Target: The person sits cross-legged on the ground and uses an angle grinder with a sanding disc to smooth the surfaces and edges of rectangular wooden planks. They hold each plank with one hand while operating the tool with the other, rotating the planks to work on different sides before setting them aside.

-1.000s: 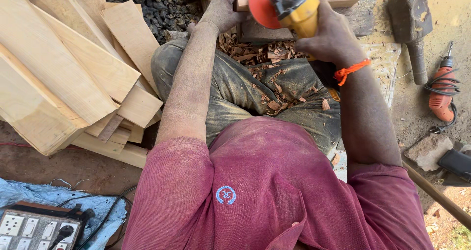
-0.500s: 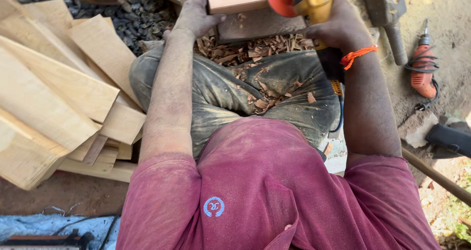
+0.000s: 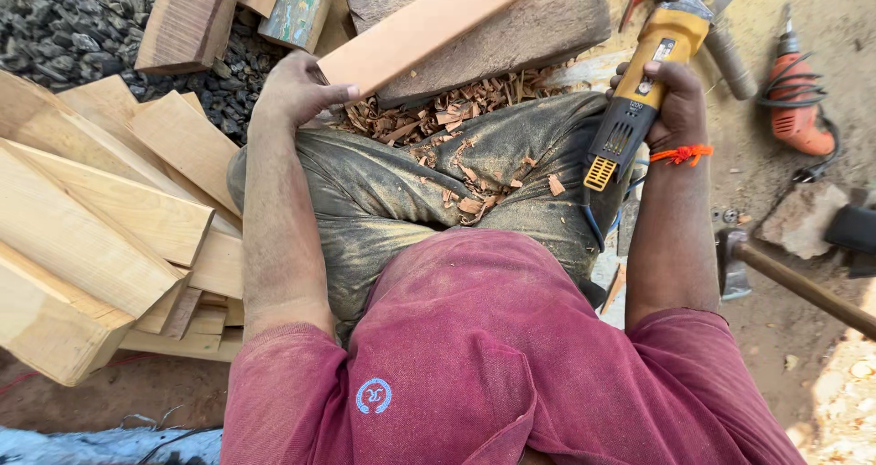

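Observation:
My left hand (image 3: 294, 89) grips the near end of a reddish wooden plank (image 3: 429, 25), which lies slanted on a grey stone block (image 3: 547, 18) in front of my knees. My right hand (image 3: 673, 100) is closed around the body of a yellow and black angle grinder (image 3: 644, 82), held off to the right of the plank, its red disc at the top edge. An orange thread circles my right wrist. Reddish wood shavings (image 3: 456, 118) cover my lap and the ground by the block.
A stack of pale wooden boards (image 3: 100, 219) lies on my left beside dark gravel (image 3: 64, 22). An orange electric drill (image 3: 796, 109), a hammer (image 3: 776, 278) and a stone (image 3: 803, 219) lie on the sandy ground at right.
The view has shifted down and closer. My right hand has pulled the grinder away from the plank toward the right; my left hand keeps its hold on the plank's end.

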